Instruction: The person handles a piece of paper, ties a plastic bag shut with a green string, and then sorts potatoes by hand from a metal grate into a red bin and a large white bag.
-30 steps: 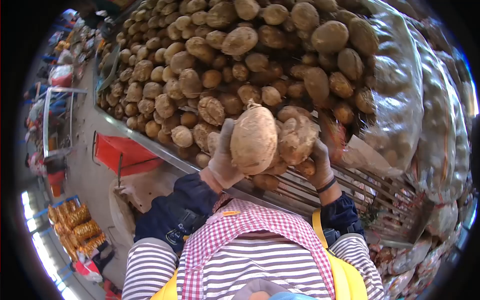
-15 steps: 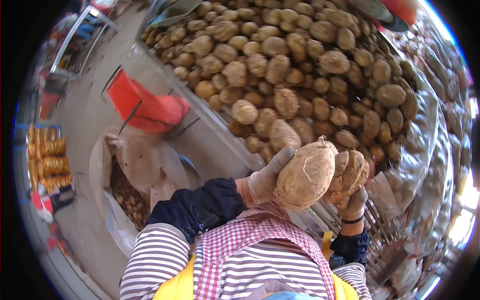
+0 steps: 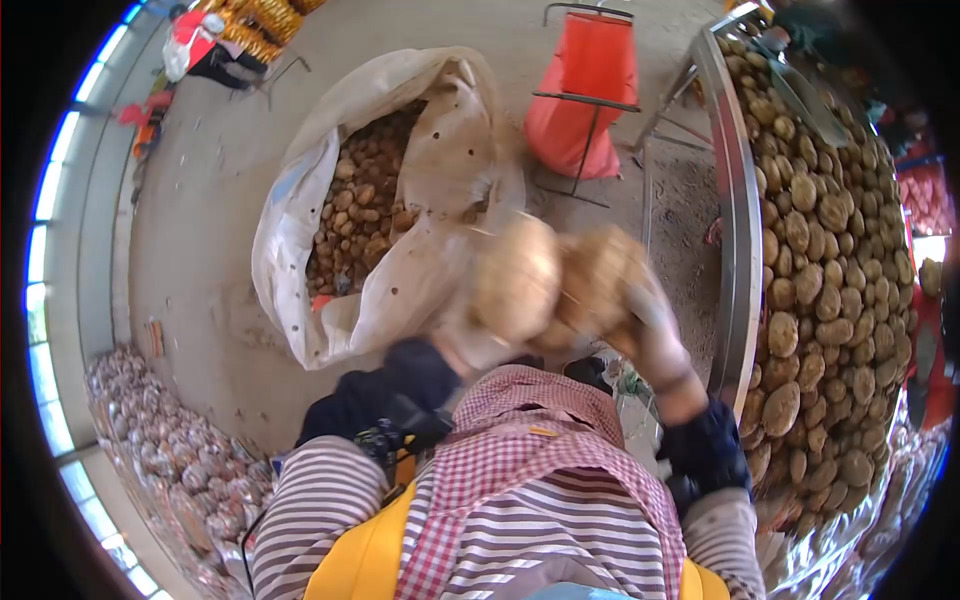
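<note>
My left hand point(image 3: 470, 340), blurred by motion, is closed on a large, pale brown potato point(image 3: 517, 278). My right hand point(image 3: 655, 330) grips a knobbly, darker potato point(image 3: 605, 270). The two potatoes are held side by side in front of my checked apron, touching or nearly so. Just beyond and to the left of them stands a big white sack point(image 3: 450, 150) with its mouth open. Small potatoes point(image 3: 355, 205) lie inside it.
A metal-framed table point(image 3: 738, 200) heaped with potatoes point(image 3: 820, 270) runs along the right. A red bag point(image 3: 580, 95) hangs on a wire stand ahead. Filled net bags point(image 3: 180, 450) line the lower left. A person point(image 3: 205, 50) is at the far upper left.
My view has swung left, from the potato table to the white sack. Both hands have carried their potatoes away from the table, towards the sack.
</note>
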Available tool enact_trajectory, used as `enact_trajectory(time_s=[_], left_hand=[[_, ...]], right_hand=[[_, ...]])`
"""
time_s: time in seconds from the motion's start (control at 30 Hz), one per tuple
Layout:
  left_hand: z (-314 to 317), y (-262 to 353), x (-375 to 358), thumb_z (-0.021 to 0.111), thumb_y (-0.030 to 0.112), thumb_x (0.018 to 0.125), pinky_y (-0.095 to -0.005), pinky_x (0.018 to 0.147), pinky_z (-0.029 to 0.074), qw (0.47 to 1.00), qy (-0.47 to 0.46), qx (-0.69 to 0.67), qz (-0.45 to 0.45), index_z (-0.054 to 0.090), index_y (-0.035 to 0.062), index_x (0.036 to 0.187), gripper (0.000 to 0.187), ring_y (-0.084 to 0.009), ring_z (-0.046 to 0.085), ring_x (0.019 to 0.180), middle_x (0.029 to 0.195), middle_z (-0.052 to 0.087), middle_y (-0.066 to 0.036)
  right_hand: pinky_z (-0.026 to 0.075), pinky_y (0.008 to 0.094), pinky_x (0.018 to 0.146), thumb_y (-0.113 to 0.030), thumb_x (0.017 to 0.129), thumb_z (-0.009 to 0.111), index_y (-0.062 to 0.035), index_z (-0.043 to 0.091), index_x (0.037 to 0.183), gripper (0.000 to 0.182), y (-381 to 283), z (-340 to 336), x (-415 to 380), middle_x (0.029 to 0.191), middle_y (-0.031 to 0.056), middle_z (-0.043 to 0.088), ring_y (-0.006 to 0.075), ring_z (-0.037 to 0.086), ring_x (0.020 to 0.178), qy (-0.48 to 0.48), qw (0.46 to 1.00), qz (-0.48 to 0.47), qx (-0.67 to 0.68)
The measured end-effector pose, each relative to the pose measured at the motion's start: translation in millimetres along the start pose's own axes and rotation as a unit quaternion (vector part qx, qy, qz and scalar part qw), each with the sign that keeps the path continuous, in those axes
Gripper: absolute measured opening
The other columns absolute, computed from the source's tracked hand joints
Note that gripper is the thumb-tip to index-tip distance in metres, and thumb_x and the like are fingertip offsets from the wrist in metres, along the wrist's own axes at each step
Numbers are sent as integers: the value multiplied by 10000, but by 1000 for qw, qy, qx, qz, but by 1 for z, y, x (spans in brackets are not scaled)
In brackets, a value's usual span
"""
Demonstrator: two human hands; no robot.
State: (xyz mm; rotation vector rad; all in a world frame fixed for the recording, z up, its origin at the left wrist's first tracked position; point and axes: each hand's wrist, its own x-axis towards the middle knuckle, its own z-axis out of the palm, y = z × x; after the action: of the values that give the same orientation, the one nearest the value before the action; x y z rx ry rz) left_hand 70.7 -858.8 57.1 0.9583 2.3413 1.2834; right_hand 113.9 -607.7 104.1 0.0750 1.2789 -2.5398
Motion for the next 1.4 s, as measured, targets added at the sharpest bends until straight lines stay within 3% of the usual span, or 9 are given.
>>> enact_trajectory(time_s=[0.1, 0.23, 0.4, 0.5, 0.57, 0.67, 0.9, 1.23, 1.4], left_hand=[[-93, 11, -31, 633, 639, 901, -545, 1226, 256, 845, 58, 489, -208, 295, 120, 1593, 928, -285, 351, 1495, 1579, 428, -107], [-154, -134, -155, 513, 553, 986, -528, 1157, 327, 854, 413, -91, -304, 446, 157, 1483, 639, -204, 449, 1391, 1462, 539, -58], [-121, -214, -215, 470, 437, 1048, -480, 1062, 438, 469, 576, -448, -498, 580, 191, 1397, 441, -144, 567, 1256, 1336, 643, -31], [-63, -274, -245, 607, 375, 991, -425, 985, 497, 483, 552, -406, -545, 608, 174, 1408, 463, -157, 626, 1139, 1271, 666, -58], [-33, -324, -281, 724, 371, 918, -381, 1018, 485, 771, 379, -120, -497, 611, 121, 1401, 556, -232, 650, 1144, 1304, 667, -116], [-58, -270, -189, 754, 355, 926, -419, 1070, 474, 798, 278, 101, -525, 598, 45, 1366, 560, -330, 603, 1245, 1376, 614, -162], [-60, -395, -103, 722, 584, 848, -451, 1212, 331, 734, 22, 185, -653, 453, 87, 1537, 891, -382, 387, 1473, 1608, 397, -209], [-10, -558, -157, 770, 621, 775, -499, 1240, 260, 710, -8, 299, -638, 359, 82, 1583, 1055, -386, 290, 1522, 1649, 321, -180], [3, -594, -188, 811, 566, 753, -499, 1245, 250, 695, -11, 327, -640, 335, 61, 1590, 1087, -377, 304, 1508, 1635, 333, -191]], right_hand=[[484, 330, 1036, -377, 996, 679, 4, 478, 1470, 641, 51, 67, 128, 1331, 97, 624, 168, 604, 1203, -56, 995, 85, 4], [479, 330, 1043, -338, 997, 687, 16, 450, 1503, 661, 33, 117, 185, 1361, 111, 609, 169, 584, 1227, -48, 985, -8, -164], [499, 309, 881, -275, 994, 678, -48, 629, 1358, 432, 87, 14, 192, 1204, 39, 663, 137, 614, 1054, 82, 988, 85, -103], [497, 356, 903, -331, 1009, 639, -110, 564, 1409, 463, 165, -92, 181, 1247, 40, 634, 207, 623, 1098, 117, 935, 216, -254], [493, 380, 907, -383, 990, 655, -130, 560, 1401, 493, 193, -113, 181, 1257, 42, 624, 227, 622, 1087, 153, 917, 316, -191], [481, 422, 920, -474, 937, 676, -152, 562, 1361, 545, 241, -135, 178, 1267, 37, 611, 226, 607, 1098, 179, 885, 399, -158], [500, 398, 916, -443, 940, 685, -135, 579, 1376, 545, 307, -183, 193, 1246, 38, 631, 207, 611, 1068, 239, 870, 408, -141], [490, 371, 1025, -372, 925, 729, 17, 593, 1387, 619, 519, -183, 419, 1338, 178, 668, 289, 618, 1257, 97, 921, 242, -290], [502, 388, 989, -410, 912, 706, 22, 660, 1297, 580, 640, -250, 495, 1278, 224, 698, 329, 649, 1226, 157, 839, 243, -462]])
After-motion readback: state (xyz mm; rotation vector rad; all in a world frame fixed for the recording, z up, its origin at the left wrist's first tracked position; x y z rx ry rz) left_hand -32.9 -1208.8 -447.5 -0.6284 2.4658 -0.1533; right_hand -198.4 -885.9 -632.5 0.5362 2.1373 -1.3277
